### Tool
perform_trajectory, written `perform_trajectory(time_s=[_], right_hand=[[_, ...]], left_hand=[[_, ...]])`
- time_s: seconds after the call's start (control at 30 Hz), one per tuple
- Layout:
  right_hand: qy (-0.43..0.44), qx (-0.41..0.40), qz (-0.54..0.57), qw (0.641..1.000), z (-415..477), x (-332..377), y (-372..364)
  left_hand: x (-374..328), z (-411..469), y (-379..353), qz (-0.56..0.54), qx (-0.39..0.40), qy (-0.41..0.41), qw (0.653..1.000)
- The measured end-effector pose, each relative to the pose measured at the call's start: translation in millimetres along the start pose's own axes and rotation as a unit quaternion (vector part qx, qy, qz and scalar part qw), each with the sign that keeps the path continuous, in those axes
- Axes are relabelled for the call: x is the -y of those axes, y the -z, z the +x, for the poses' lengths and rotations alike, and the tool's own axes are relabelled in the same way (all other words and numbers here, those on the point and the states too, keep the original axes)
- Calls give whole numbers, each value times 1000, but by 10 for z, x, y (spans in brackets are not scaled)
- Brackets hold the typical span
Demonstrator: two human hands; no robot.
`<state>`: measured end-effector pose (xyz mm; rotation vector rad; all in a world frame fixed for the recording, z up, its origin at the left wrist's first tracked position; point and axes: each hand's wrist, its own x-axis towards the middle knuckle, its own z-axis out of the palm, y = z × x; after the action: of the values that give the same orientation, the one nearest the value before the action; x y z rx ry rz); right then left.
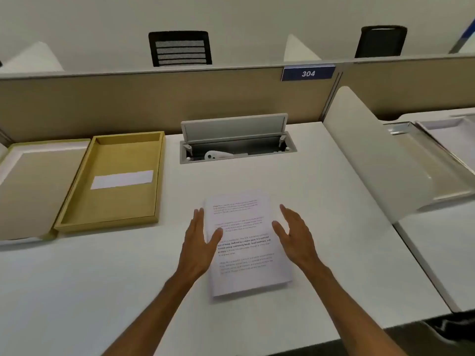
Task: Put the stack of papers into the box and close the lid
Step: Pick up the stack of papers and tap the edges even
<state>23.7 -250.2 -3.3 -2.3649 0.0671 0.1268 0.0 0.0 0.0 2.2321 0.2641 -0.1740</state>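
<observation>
A: Item 1, biggest first?
B: White desk (102, 291). Near edge runs out the btm of view. Beige partition (180, 98) along the back w/ blue tag "304" (308, 73).

A: Item 2?
B: Lid (28, 188), far left, lying inside-up, tan interior, pale rim. Left side cut off by frame edge. It touches or overlaps the box at their shared edge; can't tell which.

A: Item 3?
B: Box (113, 181), yellow-tan, shallow, open, just right of lid. One white slip (122, 179) on its floor; any print on it not visible.

A: Item 4?
B: Curved white divider (372, 155), right side of desk. Clear tray (421, 155) beyond it, partly out of frame, contents hard to make out.

A: Item 5, the task piece?
B: Stack of papers (246, 242), flat on desk, centre-front, well apart from box. Printed text, blurred, unreadable. Thickness hard to judge.

A: Item 6?
B: Cable hatch (236, 142) at back of desk, flap up. White obj. inside, unidentifiable.

A: Hands?
B: Left hand (200, 242) at stack's left edge, fingers straight, thumb over the page. Right hand (295, 235) over right edge, fingers spread. Both unclenched, grasping nothing. Contact w/ paper can't be confirmed.

A: Background?
B: Two black chairs (181, 48) behind partition, only backs showing.
</observation>
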Motion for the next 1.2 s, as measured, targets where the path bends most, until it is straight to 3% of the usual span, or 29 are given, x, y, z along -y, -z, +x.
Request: perform_trajectory(time_s=[0.13,0.2,0.33,0.43,0.6,0.7,0.8,1.07,1.2], right_hand=[[-131,54,15,990,-57,-144,-154],[-179,73,2,981,-42,-195,-233],[-222,78,-23,972,38,-207,-317],[-265,83,22,960,109,-129,-368],[-317,81,94,940,268,-115,-361],[-338,85,137,927,328,-131,-345],[-342,95,147,923,364,-135,-356],[-327,105,108,933,446,-147,-316],[-344,120,194,911,507,-210,-290]], left_hand=[[150,-19,-196,-78,46,191,977],[168,-19,-275,-102,52,248,962],[116,-17,-379,-146,5,294,945],[41,33,-387,-216,-20,334,917],[63,243,-270,-342,-5,394,853],[125,293,-220,-369,18,404,837],[187,310,-213,-372,34,400,837],[286,305,-264,-313,28,350,882],[290,340,-233,-294,41,325,898]])
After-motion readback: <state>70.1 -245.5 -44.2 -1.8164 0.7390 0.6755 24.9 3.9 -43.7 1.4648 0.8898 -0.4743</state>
